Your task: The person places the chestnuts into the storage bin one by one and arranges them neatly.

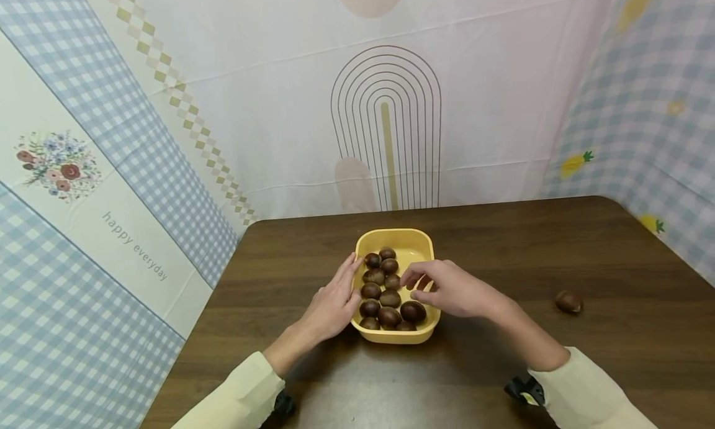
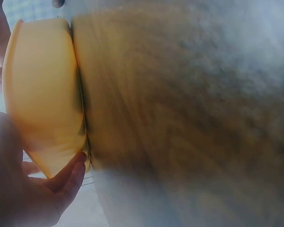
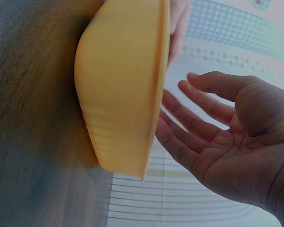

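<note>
A yellow plastic container (image 1: pixel 395 336) stands on the table, with several brown chestnuts (image 1: pixel 390 298) mostly along its left and near part. My left hand (image 1: pixel 331 306) holds the container's left side, thumb at the rim and fingers along the outer wall. In the left wrist view, those fingers (image 2: pixel 71 177) touch the wall low down. Above the right part of the container is my right hand (image 1: pixel 447 287), fingers loosely bent and apart. The right wrist view shows nothing in its palm (image 3: pixel 241 146); its fingertips are partly hidden behind the rim.
One single chestnut (image 1: pixel 569 302) lies on the dark wooden table (image 1: pixel 491 236), well to the right of the container. Patterned cloth (image 1: pixel 497 112) hangs behind the table and along its sides.
</note>
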Action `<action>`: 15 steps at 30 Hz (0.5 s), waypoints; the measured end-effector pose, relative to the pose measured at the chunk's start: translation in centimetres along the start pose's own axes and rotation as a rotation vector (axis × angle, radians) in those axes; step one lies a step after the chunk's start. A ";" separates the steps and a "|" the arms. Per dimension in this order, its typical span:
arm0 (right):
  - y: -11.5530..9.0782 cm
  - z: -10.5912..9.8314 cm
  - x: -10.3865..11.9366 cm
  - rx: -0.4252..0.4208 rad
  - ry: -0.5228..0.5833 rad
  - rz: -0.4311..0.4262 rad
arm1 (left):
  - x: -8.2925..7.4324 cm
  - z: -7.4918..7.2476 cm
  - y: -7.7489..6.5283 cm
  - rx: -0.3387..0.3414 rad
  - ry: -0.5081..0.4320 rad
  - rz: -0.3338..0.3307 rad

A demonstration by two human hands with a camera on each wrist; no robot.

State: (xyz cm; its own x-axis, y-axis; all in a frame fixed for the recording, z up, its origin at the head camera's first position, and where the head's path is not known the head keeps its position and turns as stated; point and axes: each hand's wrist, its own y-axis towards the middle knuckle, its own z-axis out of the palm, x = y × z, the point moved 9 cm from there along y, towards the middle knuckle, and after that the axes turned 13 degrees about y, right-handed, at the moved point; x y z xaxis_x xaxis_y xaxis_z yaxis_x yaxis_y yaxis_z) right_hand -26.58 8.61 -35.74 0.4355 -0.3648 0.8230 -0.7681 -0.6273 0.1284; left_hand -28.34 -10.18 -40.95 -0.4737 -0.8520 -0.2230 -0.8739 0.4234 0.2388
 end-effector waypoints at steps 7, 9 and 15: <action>-1.9 -2.9 -0.7 -0.128 0.111 -0.016 | 0.1 0.0 0.0 -0.013 -0.001 0.005; -2.7 -3.9 -1.0 -0.175 0.137 -0.016 | 0.1 0.0 -0.1 -0.014 -0.001 0.006; -5.7 -7.5 -2.5 -0.323 0.164 0.022 | 0.1 0.0 0.0 -0.010 0.000 0.007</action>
State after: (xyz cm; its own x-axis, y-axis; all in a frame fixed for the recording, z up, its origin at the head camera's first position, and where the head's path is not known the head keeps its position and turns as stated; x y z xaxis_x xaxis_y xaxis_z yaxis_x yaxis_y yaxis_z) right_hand -26.81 18.25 -34.42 0.3558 -0.2440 0.9022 -0.8968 -0.3608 0.2561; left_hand -28.34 -10.25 -40.97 -0.4796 -0.8491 -0.2215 -0.8695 0.4259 0.2501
